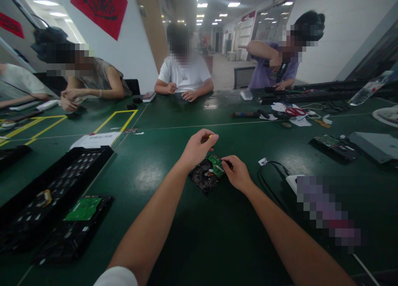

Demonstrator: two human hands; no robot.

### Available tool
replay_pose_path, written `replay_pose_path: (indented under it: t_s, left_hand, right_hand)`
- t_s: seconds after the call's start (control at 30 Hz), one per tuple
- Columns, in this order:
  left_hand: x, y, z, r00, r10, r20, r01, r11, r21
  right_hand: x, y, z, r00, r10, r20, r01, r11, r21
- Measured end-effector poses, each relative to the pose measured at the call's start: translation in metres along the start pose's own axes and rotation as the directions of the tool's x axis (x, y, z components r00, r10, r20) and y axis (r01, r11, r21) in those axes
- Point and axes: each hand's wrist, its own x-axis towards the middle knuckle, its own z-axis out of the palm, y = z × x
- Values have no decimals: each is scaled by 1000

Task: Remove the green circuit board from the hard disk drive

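A hard drive (203,177) lies on the green table in front of me, its green circuit board (217,166) facing up at the far right end. Above its far edge, my left hand (199,148) is closed in a pinch. A bit of something yellow (212,136) shows between thumb and forefinger; the rest is hidden by the hand. My right hand (236,173) is closed at the drive's right edge, with thumb and fingertips gripping it beside the board.
To the left are a long black tray (59,186) and another black unit with a green board (83,208). On the right sit a white power strip (294,182), a further drive (334,147) and a grey metal box (374,145). Several people sit across the table.
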Motion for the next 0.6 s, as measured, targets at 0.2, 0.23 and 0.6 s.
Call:
replay_pose_path:
  t_s: [0.2, 0.23, 0.6]
  left_hand:
    - [0, 2, -2, 997, 65, 31, -69, 988, 140]
    - [0, 3, -1, 999, 38, 36, -41, 996, 83]
    - [3, 6, 0, 996, -74, -48, 65, 985, -161]
  right_hand:
    - [1, 0, 0, 1000, 0, 9, 0, 1000, -26]
    - [1, 0, 0, 1000, 0, 8, 1, 1000, -28]
    - [1, -2, 0, 1000, 10, 5, -10, 1000, -27]
